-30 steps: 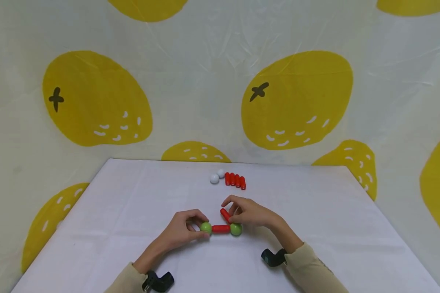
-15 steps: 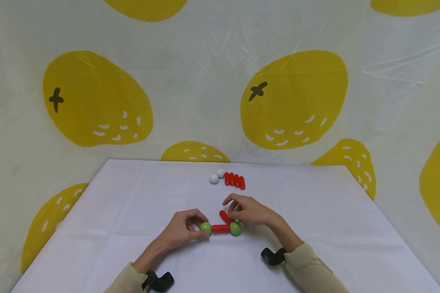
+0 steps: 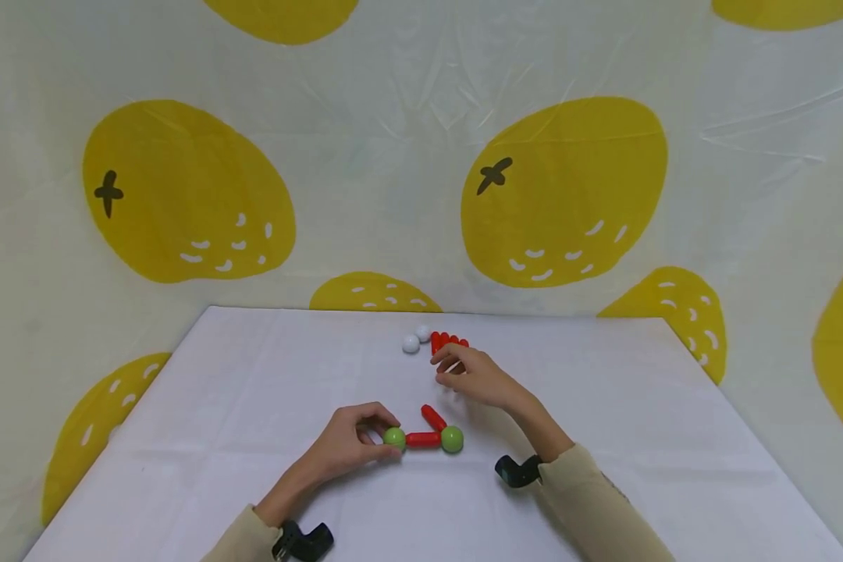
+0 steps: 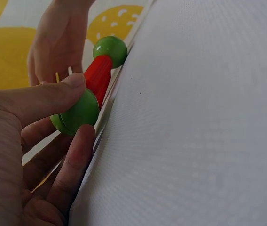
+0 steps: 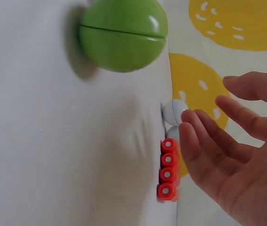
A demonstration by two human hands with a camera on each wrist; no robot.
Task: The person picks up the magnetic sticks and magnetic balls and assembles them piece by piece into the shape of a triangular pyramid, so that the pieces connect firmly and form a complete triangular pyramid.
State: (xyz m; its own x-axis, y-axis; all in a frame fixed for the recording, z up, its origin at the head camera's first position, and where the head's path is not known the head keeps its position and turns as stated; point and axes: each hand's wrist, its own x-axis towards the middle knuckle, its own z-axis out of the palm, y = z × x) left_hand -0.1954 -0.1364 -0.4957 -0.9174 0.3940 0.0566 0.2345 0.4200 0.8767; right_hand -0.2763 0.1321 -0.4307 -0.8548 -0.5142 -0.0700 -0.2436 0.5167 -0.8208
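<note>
My left hand (image 3: 347, 439) pinches a green ball (image 3: 394, 437) between thumb and fingers. From that ball a red rod (image 3: 423, 440) runs right to a second green ball (image 3: 453, 439). A slanted red rod (image 3: 432, 417) joins the second ball and points up and left, its other end free. My right hand (image 3: 483, 378) hovers beyond these pieces with loosely bent fingers and nothing between them. Just past its fingertips, partly covered in the head view, lies a row of several red rods (image 5: 167, 175), whose ends show round grey spots.
Two white balls (image 3: 410, 343) sit left of the rod row near the far edge of the white-covered table (image 3: 288, 367). Behind the table hangs a pale cloth (image 3: 379, 156) printed with yellow fruit. Each wrist wears a black camera (image 3: 518, 472).
The right hand has let go of the slanted red rod and moved away toward the row of rods. The left hand still holds its green ball in place.
</note>
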